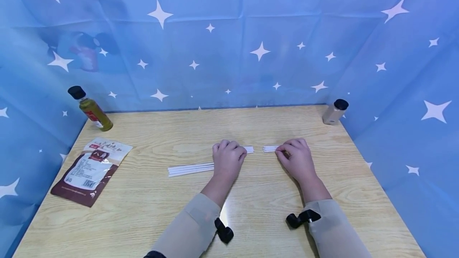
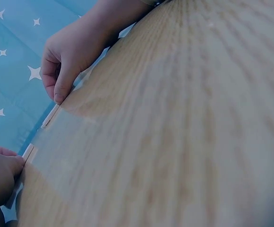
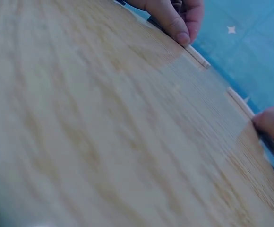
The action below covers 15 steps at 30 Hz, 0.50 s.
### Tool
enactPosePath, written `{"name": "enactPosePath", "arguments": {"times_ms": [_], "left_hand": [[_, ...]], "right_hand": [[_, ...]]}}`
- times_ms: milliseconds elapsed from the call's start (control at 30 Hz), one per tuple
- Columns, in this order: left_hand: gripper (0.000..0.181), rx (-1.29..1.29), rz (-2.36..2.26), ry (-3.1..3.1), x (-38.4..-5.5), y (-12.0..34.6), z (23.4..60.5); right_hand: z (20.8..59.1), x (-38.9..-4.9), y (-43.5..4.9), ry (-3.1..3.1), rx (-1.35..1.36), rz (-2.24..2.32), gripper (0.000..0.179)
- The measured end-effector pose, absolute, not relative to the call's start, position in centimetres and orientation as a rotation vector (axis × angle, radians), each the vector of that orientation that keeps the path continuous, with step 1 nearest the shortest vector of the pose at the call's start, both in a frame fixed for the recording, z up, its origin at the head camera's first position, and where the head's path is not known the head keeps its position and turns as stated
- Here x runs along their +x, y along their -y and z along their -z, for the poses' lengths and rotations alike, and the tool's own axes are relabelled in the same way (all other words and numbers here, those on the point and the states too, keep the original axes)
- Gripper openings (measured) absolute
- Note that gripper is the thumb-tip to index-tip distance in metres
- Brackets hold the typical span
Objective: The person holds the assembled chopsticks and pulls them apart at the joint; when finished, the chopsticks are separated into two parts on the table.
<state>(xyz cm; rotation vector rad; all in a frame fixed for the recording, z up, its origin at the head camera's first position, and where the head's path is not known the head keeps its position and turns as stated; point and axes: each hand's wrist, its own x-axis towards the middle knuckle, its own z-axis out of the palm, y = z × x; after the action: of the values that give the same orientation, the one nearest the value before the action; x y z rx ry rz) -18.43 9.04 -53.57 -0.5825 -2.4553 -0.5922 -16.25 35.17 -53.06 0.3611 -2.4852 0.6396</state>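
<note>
A row of slim white sticks (image 1: 190, 169) lies side by side on the table and runs under my left hand (image 1: 228, 157). Just past that hand's fingertips, white stick ends (image 1: 250, 149) show; the stretch between is hidden. My left thumb and fingers pinch at these ends. Across a small gap, a second set of white sticks (image 1: 269, 149) lies in line, pinched by my right hand (image 1: 295, 157), which covers its far part. In the left wrist view, the right hand's thumb (image 2: 65, 85) presses at the sticks close to the tabletop. Both hands also appear in the right wrist view.
A brown and white packet (image 1: 87, 170) lies at the left of the wooden table (image 1: 258, 218). An oil bottle with a black cap (image 1: 96, 114) stands behind it. A small black-lidded jar (image 1: 333, 114) stands at the far right corner. A blue starry cloth (image 1: 229, 43) hangs around the table.
</note>
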Motion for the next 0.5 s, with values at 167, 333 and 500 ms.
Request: {"name": "enactPosePath", "arguments": {"times_ms": [167, 333, 500], "left_hand": [[0.004, -0.591, 0.589, 2.478, -18.35, -8.96, 53.50], [0.005, -0.598, 0.587, 2.509, -18.23, -8.90, 53.32], [0.007, -0.606, 0.590, 2.507, -18.16, -9.02, 53.29]], "right_hand": [[52.91, -16.14, -34.98, 2.498, 0.360, -0.648, 0.007], [52.94, -16.18, -34.82, 2.515, 0.362, -0.633, 0.006], [53.07, -16.09, -34.92, 2.513, 0.359, -0.619, 0.006]]}}
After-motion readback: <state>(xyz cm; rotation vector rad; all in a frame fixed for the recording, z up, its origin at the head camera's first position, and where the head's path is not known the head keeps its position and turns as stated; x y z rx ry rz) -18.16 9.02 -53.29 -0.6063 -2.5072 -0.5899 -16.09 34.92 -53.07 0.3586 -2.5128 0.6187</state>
